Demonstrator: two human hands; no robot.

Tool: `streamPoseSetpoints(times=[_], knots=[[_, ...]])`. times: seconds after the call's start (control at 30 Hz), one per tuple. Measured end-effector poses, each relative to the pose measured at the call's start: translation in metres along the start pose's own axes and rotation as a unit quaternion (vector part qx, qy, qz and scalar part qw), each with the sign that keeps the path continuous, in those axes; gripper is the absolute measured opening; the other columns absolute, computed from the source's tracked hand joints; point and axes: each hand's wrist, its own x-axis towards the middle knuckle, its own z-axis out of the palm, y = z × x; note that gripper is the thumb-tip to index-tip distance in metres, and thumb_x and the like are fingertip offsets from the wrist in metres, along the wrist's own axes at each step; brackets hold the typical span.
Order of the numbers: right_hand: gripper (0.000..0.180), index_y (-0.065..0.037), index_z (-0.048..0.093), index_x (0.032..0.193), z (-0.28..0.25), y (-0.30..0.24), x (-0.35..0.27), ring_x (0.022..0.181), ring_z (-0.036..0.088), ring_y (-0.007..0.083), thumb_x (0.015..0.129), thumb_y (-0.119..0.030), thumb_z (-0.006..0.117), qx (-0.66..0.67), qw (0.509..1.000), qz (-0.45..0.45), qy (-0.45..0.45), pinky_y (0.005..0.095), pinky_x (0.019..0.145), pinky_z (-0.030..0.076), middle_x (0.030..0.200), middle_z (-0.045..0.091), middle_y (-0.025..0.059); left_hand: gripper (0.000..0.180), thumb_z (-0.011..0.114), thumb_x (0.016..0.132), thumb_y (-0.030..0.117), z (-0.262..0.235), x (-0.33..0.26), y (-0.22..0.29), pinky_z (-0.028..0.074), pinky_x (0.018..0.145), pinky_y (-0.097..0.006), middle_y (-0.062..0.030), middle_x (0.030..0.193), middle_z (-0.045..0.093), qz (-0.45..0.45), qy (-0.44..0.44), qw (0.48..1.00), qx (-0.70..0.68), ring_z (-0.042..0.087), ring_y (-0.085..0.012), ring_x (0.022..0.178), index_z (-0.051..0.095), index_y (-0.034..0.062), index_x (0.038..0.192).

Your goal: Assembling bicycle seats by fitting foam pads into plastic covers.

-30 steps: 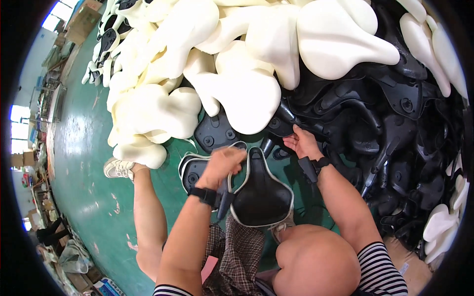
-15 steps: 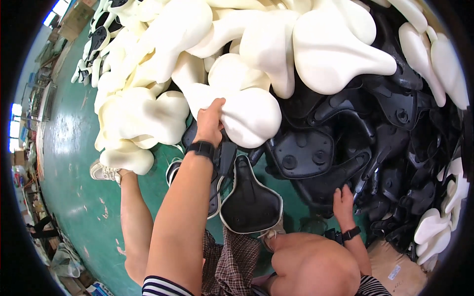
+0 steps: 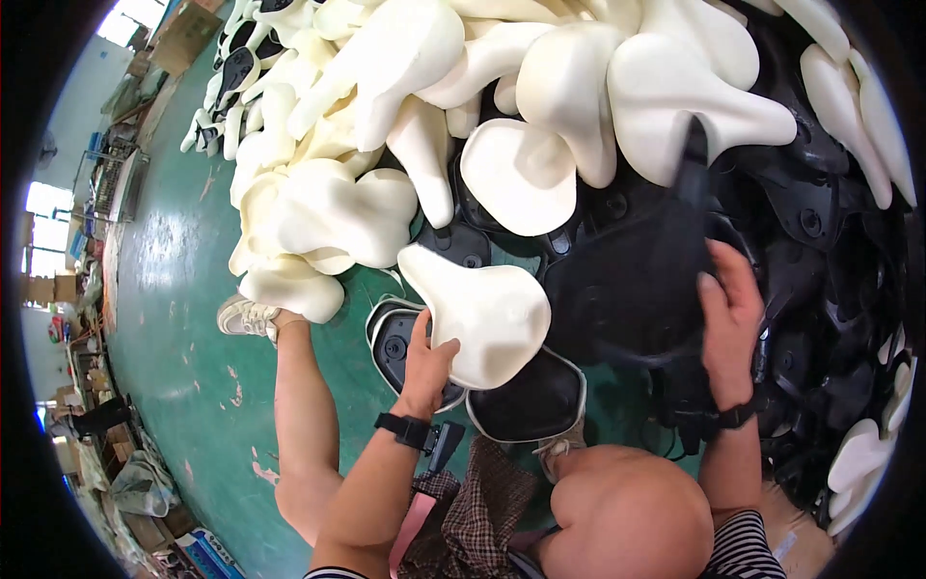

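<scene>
My left hand (image 3: 427, 362) grips the edge of a cream foam saddle pad (image 3: 477, 304), holding it above a finished black saddle (image 3: 529, 400) and a saddle base lying upside down (image 3: 391, 340) near my lap. My right hand (image 3: 731, 323) holds a large black plastic saddle shell (image 3: 632, 285), lifted from the black heap and blurred by motion. Both wrists wear black bands. My bare knees and checked shorts fill the lower middle of the head view.
A big pile of cream foam saddle pads (image 3: 405, 125) covers the upper left and top. Black saddle shells (image 3: 830, 251) are heaped at the right. Green floor (image 3: 183, 318) runs down the left, with my shoe (image 3: 246, 317) on it and clutter along the far left edge.
My left hand took a cream foam pad from the pile and drew it down toward my lap. My right hand rose from low at the right, lifting a black shell.
</scene>
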Motion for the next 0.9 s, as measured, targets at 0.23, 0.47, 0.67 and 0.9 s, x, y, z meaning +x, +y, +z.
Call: streamPoseSetpoints(times=[0.23,0.47,0.67,0.9], knots=[[0.023,-0.002,0.065,0.11,0.075,0.002,0.01,0.093,0.059,0.0155,0.087,-0.002,0.059,0.061,0.963,-0.002,-0.261,0.0269,0.084,0.046,0.1,0.066,0.0074,0.047,0.041,0.101,0.028,0.02,-0.04,0.07,0.044,0.097,-0.03,-0.0112,0.129,0.053,0.056,-0.114,0.973,-0.19,0.054,-0.0171,0.115,0.035,0.0007,0.14],[0.021,-0.002,0.067,0.102,0.098,0.01,0.003,0.097,0.057,0.0233,0.082,-0.001,0.063,0.032,0.959,-0.099,-0.265,0.0307,0.086,0.045,0.102,0.061,0.0102,0.055,0.039,0.101,0.036,0.022,-0.038,0.073,0.043,0.1,-0.032,-0.0136,0.133,0.049,0.036,-0.176,0.962,-0.204,0.053,-0.0185,0.117,0.033,-0.0014,0.14],[0.034,-0.001,0.06,0.112,0.103,0.028,-0.004,0.093,0.058,0.0275,0.079,-0.008,0.068,-0.075,0.971,-0.128,-0.189,0.0333,0.084,0.046,0.104,0.058,0.0123,0.05,0.041,0.1,0.033,0.025,-0.025,0.055,0.045,0.098,-0.033,-0.0134,0.129,0.053,0.033,-0.146,0.971,-0.185,0.055,-0.0202,0.114,0.04,-0.0014,0.136],[0.048,0.002,0.05,0.125,0.089,0.064,-0.033,0.103,0.058,0.0192,0.091,-0.029,0.063,0.056,0.967,0.144,-0.201,0.031,0.088,0.045,0.112,0.061,0.0146,0.044,0.043,0.101,0.025,0.026,-0.015,0.048,0.045,0.094,-0.03,-0.0102,0.125,0.054,0.014,-0.142,0.95,-0.277,0.055,-0.0172,0.11,0.038,-0.0004,0.136]])
